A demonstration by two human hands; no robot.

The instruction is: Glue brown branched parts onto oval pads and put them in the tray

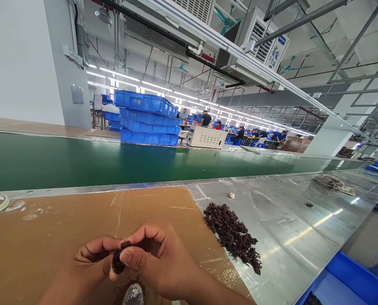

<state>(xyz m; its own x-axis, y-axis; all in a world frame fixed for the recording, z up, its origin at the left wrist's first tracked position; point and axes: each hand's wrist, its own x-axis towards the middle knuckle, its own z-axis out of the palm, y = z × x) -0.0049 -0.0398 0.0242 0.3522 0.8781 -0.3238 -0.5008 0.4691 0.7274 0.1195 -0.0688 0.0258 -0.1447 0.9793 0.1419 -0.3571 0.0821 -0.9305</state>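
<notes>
Big bright factory hall here, with long rows of strip lights and people seated at work way in the back; closer in, a flat green conveyor belt [65, 163] runs across, with a stack of blue plastic crates [149, 120] and a slotted off-white metal box [206, 137] standing just past it. On the near side there's a shiny grey metal-topped table [290, 241] with a brown flat board [49, 228] on it; the left hand [89, 267] and right hand [159, 264] are over that board, fingertips nearly meeting. Between them is a small dark brown rounded piece [118, 261]; the left grip pinches it at one side, the right grip has thumb and finger pressed on the other, so both are on it at once. Right below sits a clear oval plastic-looking item [133, 294], partly cut off; to the right, a loose heap of dark brown knobbly bits [232, 233] lies mostly on the bare metal, well apart from a crumpled grey rag [333, 185]; bottom right corner's got a blue plastic bin [356, 271].
</notes>
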